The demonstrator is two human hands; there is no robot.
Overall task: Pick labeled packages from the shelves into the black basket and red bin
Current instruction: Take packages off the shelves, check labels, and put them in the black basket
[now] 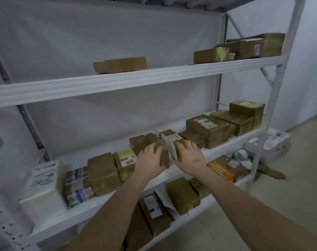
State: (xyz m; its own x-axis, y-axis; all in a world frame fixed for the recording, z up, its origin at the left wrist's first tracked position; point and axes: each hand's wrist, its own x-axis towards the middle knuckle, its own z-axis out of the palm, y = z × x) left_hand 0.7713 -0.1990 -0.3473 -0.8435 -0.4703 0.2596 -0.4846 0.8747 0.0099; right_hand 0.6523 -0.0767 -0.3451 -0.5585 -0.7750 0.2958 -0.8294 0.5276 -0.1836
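— Where does the pick stand?

— At the middle shelf [103, 203], about midway along its front edge. A row of flat packages stands on edge there, their long axes running from the front edge back toward the rear sheet [99, 115].

— And the hands?

— The left hand [150, 161] is wrapped on the brown package [165, 157] at the row's left end, with its fingers curled over the top. The right hand [189, 153] lies over the tan package [179, 144] at the right end. Its fingers bend over the top, but blur makes it impossible to tell whether they clamp or only press.

— What lies between?

— The white-labelled package [169, 140], sandwiched between those two and about equally near either hand. The person seems to be parting the row to free it. It would likely come out upward and toward the front edge.

— What can't be made out?

— The label print is blurred, and the thin packages in the gap are hard to count. The black basket and red bin are out of view.
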